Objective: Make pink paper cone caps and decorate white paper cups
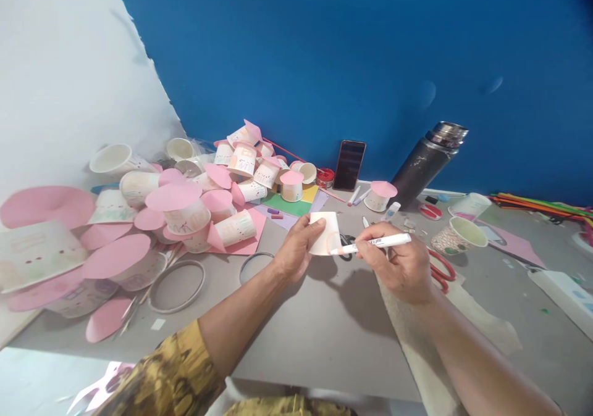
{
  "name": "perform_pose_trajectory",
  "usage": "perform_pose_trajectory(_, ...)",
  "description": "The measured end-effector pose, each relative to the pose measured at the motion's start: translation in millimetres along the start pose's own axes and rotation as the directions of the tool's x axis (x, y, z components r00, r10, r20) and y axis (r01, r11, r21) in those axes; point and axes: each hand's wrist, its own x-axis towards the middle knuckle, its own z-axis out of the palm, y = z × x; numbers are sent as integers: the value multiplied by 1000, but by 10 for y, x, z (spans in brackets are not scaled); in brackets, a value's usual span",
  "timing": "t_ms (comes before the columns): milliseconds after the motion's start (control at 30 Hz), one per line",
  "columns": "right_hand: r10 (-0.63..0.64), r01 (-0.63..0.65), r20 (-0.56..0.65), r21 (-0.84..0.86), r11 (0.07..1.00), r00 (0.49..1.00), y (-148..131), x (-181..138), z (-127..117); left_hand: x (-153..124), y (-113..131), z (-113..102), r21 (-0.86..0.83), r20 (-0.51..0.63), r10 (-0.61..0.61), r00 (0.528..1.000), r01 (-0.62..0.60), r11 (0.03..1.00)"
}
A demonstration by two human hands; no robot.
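Observation:
My left hand (296,250) is closed around a small white paper cup (325,231), its thumb lying along the side. A curved pale-orange line shows on the cup's wall. Between the fingers of my right hand (401,258) is a white marker (389,241), its tip at the cup's lower right. Behind the marker lies a dark, curled thing (346,247), partly hidden. A decorated cup with a pink round top (381,195) stands beyond my right hand.
Many drawn-on cups with pink paper discs (180,197) are heaped on the left. A phone (349,165) leans against the blue wall beside a dark flask (424,166). Red-handled scissors (442,268), a cloth (482,317) and a patterned cup (458,236) lie at right. Grey rings (176,310) are at left.

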Motion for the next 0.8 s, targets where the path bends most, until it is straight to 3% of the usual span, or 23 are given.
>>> perform_pose_trajectory(333, 19, -20, 23, 17, 1000, 1000, 13, -13, -3, 2, 5, 5, -20, 3, 4, 1000, -4, 1000)
perform_pose_trajectory(567, 34, -33, -54, 7, 999, 998, 21, -13, 4, 2, 9, 2, -58, 91, -13, 996, 18, 998)
perform_pose_trajectory(800, 76, -83, -178, -34, 996, 981, 39, -8, -17, 17, -10, -8, -90, 68, -2, 998, 8, 996)
